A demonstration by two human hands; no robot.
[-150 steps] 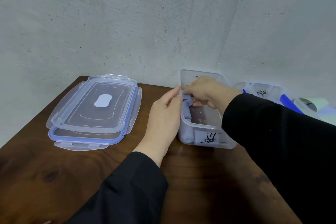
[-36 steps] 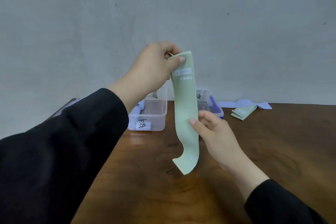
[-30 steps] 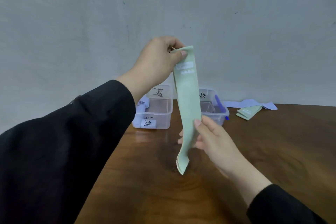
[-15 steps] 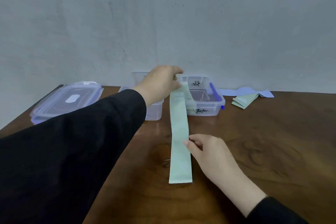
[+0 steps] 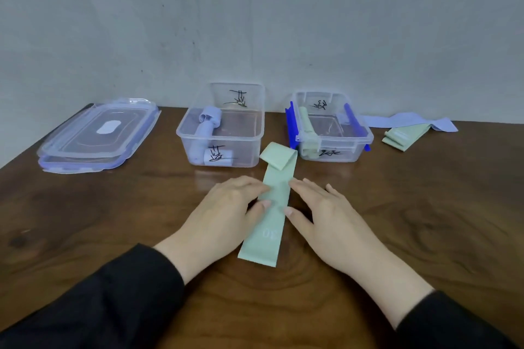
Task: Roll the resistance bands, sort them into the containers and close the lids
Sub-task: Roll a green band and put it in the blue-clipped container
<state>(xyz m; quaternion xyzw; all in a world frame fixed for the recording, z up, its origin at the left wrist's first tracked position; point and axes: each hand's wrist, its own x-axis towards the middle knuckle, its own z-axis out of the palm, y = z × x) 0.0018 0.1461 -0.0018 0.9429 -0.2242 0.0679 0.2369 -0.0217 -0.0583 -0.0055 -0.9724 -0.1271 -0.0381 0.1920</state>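
A pale green resistance band [image 5: 266,229] lies flat on the wooden table [image 5: 113,221], its far end folded over itself near the containers. My left hand [image 5: 224,215] rests on the band's left edge with fingertips on it; my right hand [image 5: 323,212] lies with straight fingers on the right edge. Behind stand two open clear containers: the left container [image 5: 255,133] holds rolled lilac bands [image 5: 204,133], the right container [image 5: 360,136] holds a rolled green band [image 5: 307,127].
Two stacked clear lids [image 5: 99,136] with blue seals lie at the far left. A loose lilac band [image 5: 411,120] and a folded green band [image 5: 402,136] lie at the far right by the grey wall.
The green band hung from my raised left hand; it now lies flat on the table with its far end folded over, and both hands have come down onto its sides.
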